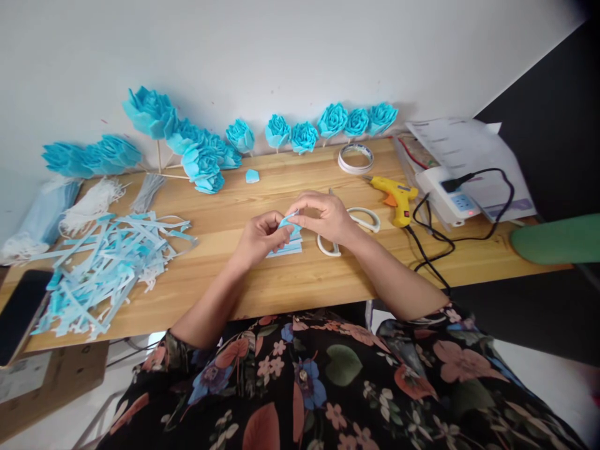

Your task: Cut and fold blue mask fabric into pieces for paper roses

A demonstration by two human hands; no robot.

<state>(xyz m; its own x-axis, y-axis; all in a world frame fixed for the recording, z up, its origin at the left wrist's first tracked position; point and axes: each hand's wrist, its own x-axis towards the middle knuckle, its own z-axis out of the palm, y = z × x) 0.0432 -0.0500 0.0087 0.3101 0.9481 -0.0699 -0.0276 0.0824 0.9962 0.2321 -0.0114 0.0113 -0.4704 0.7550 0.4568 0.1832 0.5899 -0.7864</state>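
My left hand (263, 240) pinches a small light-blue piece of mask fabric (287, 220) between thumb and fingers. From the other side, my right hand (323, 215) grips the same piece at its upper edge, fingertips close to the left ones. Below them on the table lie blue-and-white pleated mask pieces (287, 249), partly covered by my hands. Scissors with white handles (367, 219) rest under my right hand and wrist, their blades mostly hidden. Farther back, a single cut blue petal-shaped piece (252, 176) lies flat.
Blue fabric flowers (304, 136) on sticks line the wall. On the left are cut strips (122, 262), white ear loops (91, 203), masks (47, 212) and a phone (21, 309). At right are a tape roll (355, 159), yellow glue gun (396, 199), cord and power strip (452, 194).
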